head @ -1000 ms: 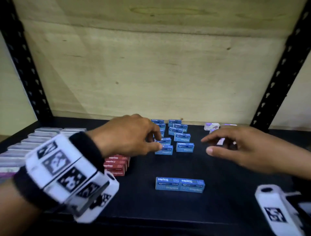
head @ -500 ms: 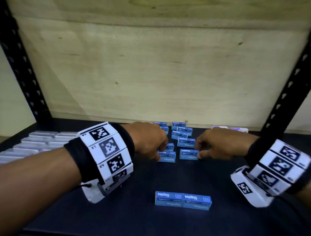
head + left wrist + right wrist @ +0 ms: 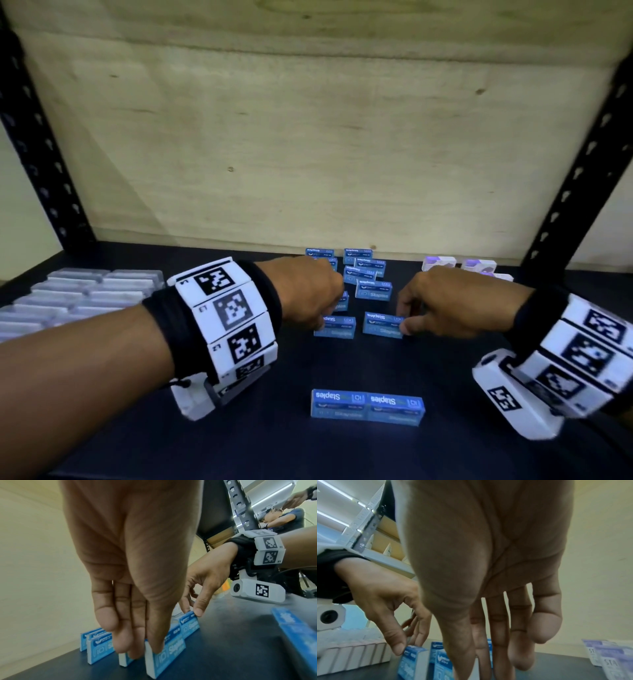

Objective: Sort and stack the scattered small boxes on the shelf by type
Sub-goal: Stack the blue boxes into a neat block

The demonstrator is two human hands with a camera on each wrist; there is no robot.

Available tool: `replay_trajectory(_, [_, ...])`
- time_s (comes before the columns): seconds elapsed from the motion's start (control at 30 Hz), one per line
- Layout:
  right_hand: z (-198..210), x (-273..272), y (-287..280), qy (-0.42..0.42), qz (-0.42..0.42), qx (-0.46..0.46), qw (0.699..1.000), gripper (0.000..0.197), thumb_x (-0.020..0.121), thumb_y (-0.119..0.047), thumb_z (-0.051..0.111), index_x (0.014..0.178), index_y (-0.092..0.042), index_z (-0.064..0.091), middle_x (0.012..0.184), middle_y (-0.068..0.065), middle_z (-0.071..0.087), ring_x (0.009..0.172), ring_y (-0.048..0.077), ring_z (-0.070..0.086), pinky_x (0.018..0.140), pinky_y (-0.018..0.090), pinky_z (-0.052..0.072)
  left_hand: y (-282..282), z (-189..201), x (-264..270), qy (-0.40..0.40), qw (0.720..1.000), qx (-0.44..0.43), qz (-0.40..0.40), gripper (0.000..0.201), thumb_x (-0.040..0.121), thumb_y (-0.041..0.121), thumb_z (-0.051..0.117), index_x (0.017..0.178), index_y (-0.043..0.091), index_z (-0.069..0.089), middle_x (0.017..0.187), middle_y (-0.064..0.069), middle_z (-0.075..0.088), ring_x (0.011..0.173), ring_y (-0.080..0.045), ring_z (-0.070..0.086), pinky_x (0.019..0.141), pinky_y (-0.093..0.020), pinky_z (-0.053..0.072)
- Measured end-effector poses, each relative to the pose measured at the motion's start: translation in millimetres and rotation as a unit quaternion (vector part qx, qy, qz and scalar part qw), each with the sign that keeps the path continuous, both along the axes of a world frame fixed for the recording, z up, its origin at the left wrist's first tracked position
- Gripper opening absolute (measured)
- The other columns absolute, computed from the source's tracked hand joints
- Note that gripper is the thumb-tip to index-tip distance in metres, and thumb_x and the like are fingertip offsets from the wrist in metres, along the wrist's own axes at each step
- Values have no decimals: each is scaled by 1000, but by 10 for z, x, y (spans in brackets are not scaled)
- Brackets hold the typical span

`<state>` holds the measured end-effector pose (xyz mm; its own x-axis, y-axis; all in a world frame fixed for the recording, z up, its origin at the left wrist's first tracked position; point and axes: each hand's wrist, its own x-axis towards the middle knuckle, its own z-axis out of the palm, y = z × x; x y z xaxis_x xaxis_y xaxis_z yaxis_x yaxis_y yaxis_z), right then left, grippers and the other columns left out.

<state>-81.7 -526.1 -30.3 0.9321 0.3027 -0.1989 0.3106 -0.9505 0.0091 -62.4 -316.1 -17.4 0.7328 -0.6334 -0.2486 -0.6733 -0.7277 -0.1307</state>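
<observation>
Both your hands have come down onto the shelf, your left hand [image 3: 308, 291] pinching one blue staples box [image 3: 335, 327], your right hand [image 3: 445, 305] pinching its neighbour [image 3: 382, 324].

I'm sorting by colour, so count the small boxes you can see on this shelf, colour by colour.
Blue boxes: 11
Purple boxes: at least 3, some hidden behind the right hand
Grey cases: too blurred to count
Total: at least 14
</observation>
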Motion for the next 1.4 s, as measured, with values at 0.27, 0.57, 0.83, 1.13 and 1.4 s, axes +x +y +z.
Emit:
replay_trajectory(0.27, [-21, -450, -107, 26, 18, 41, 999, 15, 89, -48, 64, 92, -35, 69, 66, -26, 62, 63, -6, 57, 61, 13, 43, 228, 19, -329, 34, 999, -20, 6, 11, 87, 30, 68, 97, 26, 66, 73, 16, 52, 79, -12, 60, 75, -29, 54])
replay_trajectory(0.57, [47, -859, -69, 48, 36, 42, 997, 18, 90, -50, 60, 100, -36, 67, 72, -21, 65, 69, -7, 59, 61, 9, 41, 353, 56, -633, 13, 1000, 4, -1, 11, 85, 40, 63, 93, 32, 61, 72, 17, 49, 71, -9, 54, 71, -31, 52])
replay_trajectory(0.83, [37, -1000, 42, 61, 35, 70, 995, 53, 82, -62, 64, 127, -44, 45, 95, -23, 55, 83, -9, 58, 77, 10, 47, 327, 42, -700, 73, 997, 1, 5, 43, 81, 45, 73, 118, 37, 53, 74, 16, 46, 70, -6, 51, 69, -27, 45])
replay_trajectory(1.13, [-104, -918, 196, 29, 73, 40, 996, 32, 89, -50, 59, 118, -39, 53, 104, -18, 56, 88, 2, 56, 86, 31, 51, 130, -60, -762, 50, 998, -27, -5, 32, 85, 51, 65, 111, 33, 56, 83, 14, 45, 74, -11, 48, 67, -30, 44])
replay_trajectory(1.4, [-81, -905, 232, 36, 92, 36, 995, 32, 89, -50, 60, 118, -40, 53, 100, -18, 54, 90, 3, 56, 85, 32, 51, 76, -82, -742, 76, 996, -50, -10, 31, 85, 52, 66, 107, 32, 58, 93, 13, 57, 80, -10, 56, 70, -30, 50])
